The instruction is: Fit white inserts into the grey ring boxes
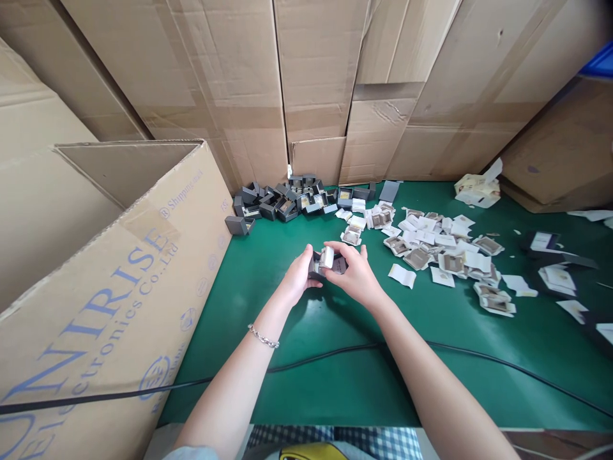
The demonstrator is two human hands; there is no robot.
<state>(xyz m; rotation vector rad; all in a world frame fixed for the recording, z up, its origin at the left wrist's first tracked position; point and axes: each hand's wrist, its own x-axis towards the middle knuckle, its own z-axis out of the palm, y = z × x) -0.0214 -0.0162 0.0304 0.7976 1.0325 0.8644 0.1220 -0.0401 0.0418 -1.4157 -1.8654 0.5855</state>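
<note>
Both my hands meet over the middle of the green table (335, 377). My left hand (297, 276) grips a small dark grey box (338, 264) from the left, its fingers curled round it. My right hand (353, 273) holds the same box from the right, and its fingers press a small white insert (327, 257) at the top of the box. A thin bracelet (263, 337) sits on my left wrist.
A heap of small grey boxes (287, 199) lies at the back by the cardboard wall. White and tan paper inserts (445, 252) are scattered to the right. A large open printed carton (115, 281) stands at the left. A black cable (479, 358) crosses the table near me.
</note>
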